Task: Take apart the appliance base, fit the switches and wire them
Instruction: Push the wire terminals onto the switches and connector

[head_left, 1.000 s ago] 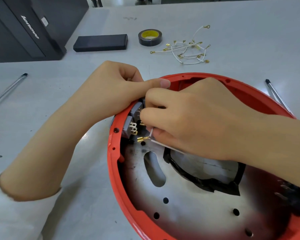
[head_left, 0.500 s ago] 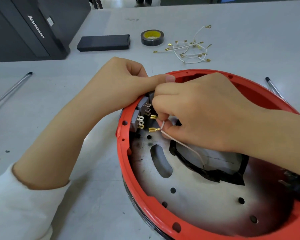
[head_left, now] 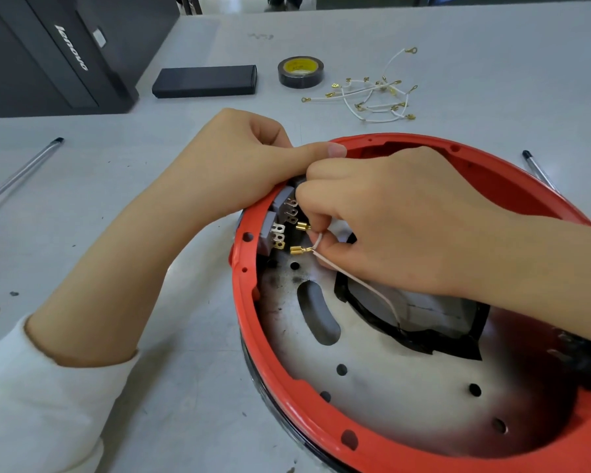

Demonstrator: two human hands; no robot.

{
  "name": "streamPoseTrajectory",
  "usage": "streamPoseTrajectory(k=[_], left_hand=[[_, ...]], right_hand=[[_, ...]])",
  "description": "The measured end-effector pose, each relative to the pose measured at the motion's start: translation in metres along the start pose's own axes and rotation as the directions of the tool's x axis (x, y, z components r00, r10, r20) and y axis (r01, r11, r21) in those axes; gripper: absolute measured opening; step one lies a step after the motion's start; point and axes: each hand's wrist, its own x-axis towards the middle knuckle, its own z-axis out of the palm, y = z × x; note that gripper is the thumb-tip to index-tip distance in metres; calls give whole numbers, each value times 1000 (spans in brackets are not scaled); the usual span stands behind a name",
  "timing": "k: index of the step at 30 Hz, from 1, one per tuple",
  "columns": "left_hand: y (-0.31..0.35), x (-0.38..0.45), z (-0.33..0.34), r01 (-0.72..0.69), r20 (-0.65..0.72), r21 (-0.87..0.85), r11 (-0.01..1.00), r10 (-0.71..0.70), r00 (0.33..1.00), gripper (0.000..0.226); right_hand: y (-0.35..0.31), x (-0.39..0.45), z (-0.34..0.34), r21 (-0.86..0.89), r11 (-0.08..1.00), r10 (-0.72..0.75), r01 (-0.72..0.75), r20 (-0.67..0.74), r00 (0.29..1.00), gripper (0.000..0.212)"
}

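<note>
You're at the wiring step: your left hand clasps the base rim, bracing the switches beneath its thumb, while your right hand pinches a wire, apparently with two terminals just off its fingertips; next, push one onto a switch tab.

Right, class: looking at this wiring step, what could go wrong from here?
1. The right hand holds two brass connectors close to six crowded switch tabs; one could easily go on the wrong tab.
2. The left hand alone steadies the red base at its rim; pushing hard might shift it.
</note>
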Motion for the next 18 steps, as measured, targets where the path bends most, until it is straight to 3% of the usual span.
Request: streamPoseTrajectory(k=[7, 16, 18], left_hand=[[-1, 1, 0, -9, -6, -7, 1000, 9, 1000, 56], [1, -2, 1, 13, -22, -8, 1000, -13, 1000, 55], [1, -3, 1, 29, -35, -7, 1000, -30, 999, 57]], right_hand=[[4, 2, 1, 5, 1000, -4, 4, 42, 999, 14], [4, 1, 2, 6, 999, 35, -35, 64, 997, 29], [2, 1, -3, 14, 999, 48, -49, 94, 994, 22]])
